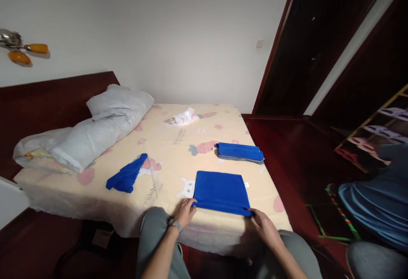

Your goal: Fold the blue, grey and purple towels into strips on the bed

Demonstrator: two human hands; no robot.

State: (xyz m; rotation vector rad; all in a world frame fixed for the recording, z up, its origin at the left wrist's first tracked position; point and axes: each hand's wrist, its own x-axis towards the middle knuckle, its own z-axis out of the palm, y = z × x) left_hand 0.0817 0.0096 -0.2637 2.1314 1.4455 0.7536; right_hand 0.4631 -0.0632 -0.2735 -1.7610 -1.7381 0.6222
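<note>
A blue cloth (221, 190) with a small white tag at its right edge lies flat near the front edge of the bed. Its near edge is turned into a narrow folded strip. My left hand (185, 213), with a watch at the wrist, pinches the near left corner. At the near right corner my right hand (263, 224) grips the same strip. Behind this cloth lies a stack of folded blue cloths (239, 151), with grey showing along its near side. Farther left, a crumpled blue cloth (127, 175) rests on the sheet.
The bed (178, 156) has a cream patterned sheet. A covered grey bundle (105, 122) lies by the dark headboard (57, 96). A white plastic bag (185, 116) sits near the wall. At right are another person's blue-clothed body (379, 198) and a shoe rack (369, 132).
</note>
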